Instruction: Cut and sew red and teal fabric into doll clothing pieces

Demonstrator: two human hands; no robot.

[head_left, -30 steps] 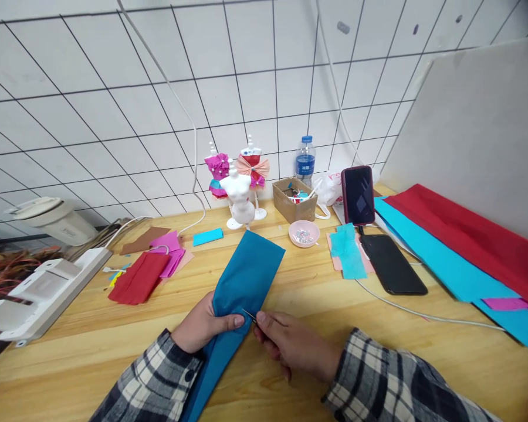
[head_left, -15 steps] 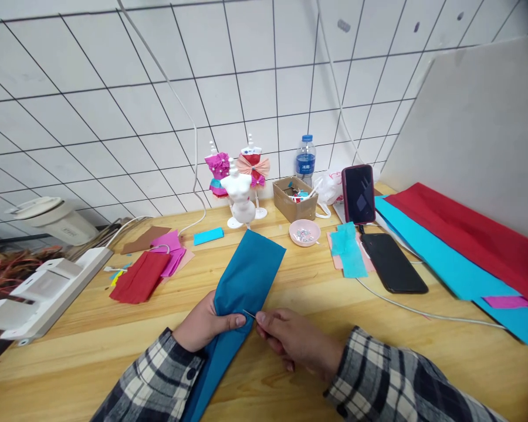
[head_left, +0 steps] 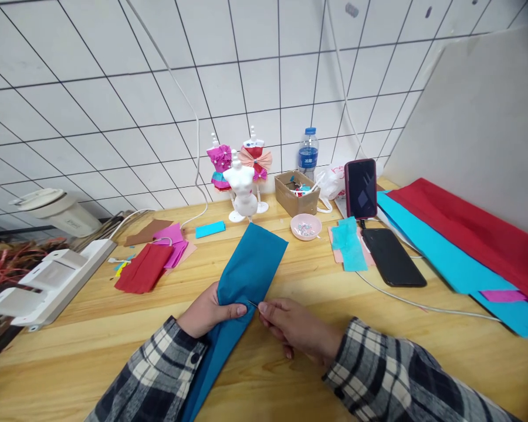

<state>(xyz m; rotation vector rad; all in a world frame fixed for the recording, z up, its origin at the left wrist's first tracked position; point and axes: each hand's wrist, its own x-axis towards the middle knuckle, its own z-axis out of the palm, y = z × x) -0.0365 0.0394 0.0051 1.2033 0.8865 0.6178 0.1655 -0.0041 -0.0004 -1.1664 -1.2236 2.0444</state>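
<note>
My left hand [head_left: 211, 310] is closed around a folded strip of teal-blue fabric [head_left: 255, 252], thumb pressed on top. The strip slants from the front of the table up towards the middle. Between the thumb and fingers of my right hand [head_left: 290, 325] is a thin pointed metal tool [head_left: 253, 304]. Its tip touches or lies just over the fabric beside my left thumb. Most of the tool is hidden in the hand, so its exact kind does not show. A bare white mini dress form [head_left: 242, 186] stands beyond the fabric's far end.
Two dressed dress forms [head_left: 222, 167] stand behind. Around them are a cardboard box [head_left: 297, 199], a water bottle [head_left: 308, 153] and a pink dish [head_left: 305, 227] of beads. Red fabric [head_left: 145, 268] and a power strip [head_left: 64, 284] lie left; phones [head_left: 393, 258] and large fabric sheets [head_left: 444, 252] right.
The camera view has shifted slightly, moving the scene a little. Both hands keep their hold on the fabric and the tool. The tip has moved slightly closer to the left thumb.
</note>
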